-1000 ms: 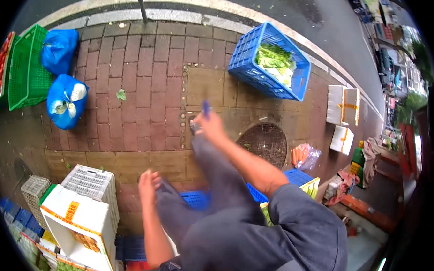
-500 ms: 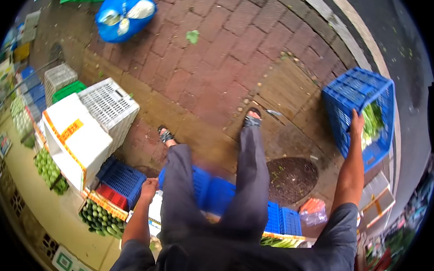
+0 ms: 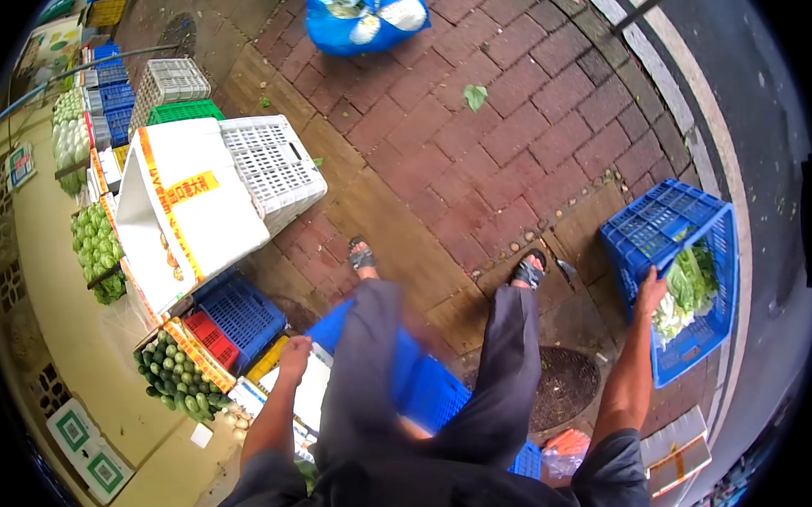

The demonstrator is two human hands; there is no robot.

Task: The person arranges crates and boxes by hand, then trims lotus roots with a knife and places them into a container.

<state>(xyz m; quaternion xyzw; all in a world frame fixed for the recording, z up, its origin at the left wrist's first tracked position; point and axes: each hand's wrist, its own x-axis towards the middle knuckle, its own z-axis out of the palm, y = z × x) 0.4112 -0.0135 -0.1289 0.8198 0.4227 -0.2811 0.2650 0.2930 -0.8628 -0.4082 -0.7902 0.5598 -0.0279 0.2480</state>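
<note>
My right hand (image 3: 650, 292) grips the near upper rim of a blue plastic crate (image 3: 667, 208), which hangs tilted on its side at my right. Leafy green vegetables with pale stems (image 3: 684, 300) show through its open side. My left hand (image 3: 294, 354) is curled closed at my left, with nothing visible in it. Beneath and beside it are a white box (image 3: 314, 398) and a blue crate (image 3: 241, 310). More blue crates (image 3: 435, 388) lie blurred between my legs.
White foam boxes (image 3: 206, 203) and a white crate (image 3: 276, 173) are stacked at left. Cucumbers (image 3: 180, 377) and green produce (image 3: 95, 240) line the wall. A blue bag (image 3: 367, 18) lies ahead on the brick pavement (image 3: 455, 143). At right runs the kerb (image 3: 704, 123) beside the road.
The surroundings have shifted rightward in view, and my legs have changed position. My right hand still holds the blue crate, whose greens show more now. My left hand has moved slightly right and down.
</note>
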